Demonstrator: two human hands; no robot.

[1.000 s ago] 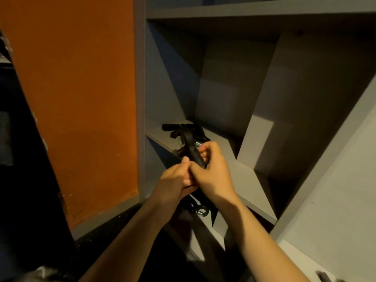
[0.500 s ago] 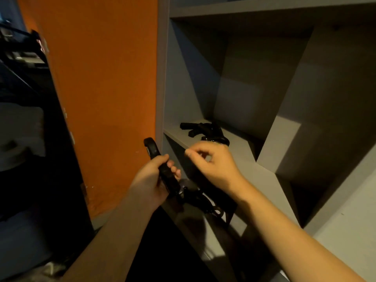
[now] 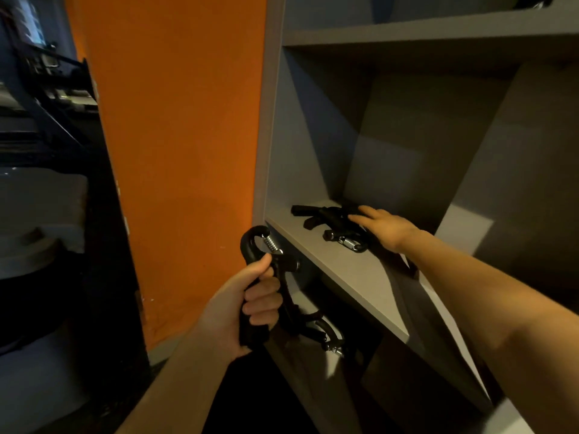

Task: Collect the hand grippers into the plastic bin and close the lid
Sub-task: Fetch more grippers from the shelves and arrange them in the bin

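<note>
At lower centre the left hand (image 3: 244,305) is gripping a hand gripper (image 3: 250,242) just off the grey shelf (image 3: 344,270) edge beside the orange wall (image 3: 175,151), while the right hand (image 3: 387,227), fingers straight, is touching the gripper pile (image 3: 329,219) in the open cubby.

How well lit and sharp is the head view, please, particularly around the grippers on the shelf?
Head view: dim and uneven; the shelf grippers merge into one dark mass, only springs glinting; the right hand shadows the shelf; the left hand and its gripper read clearer.
</note>
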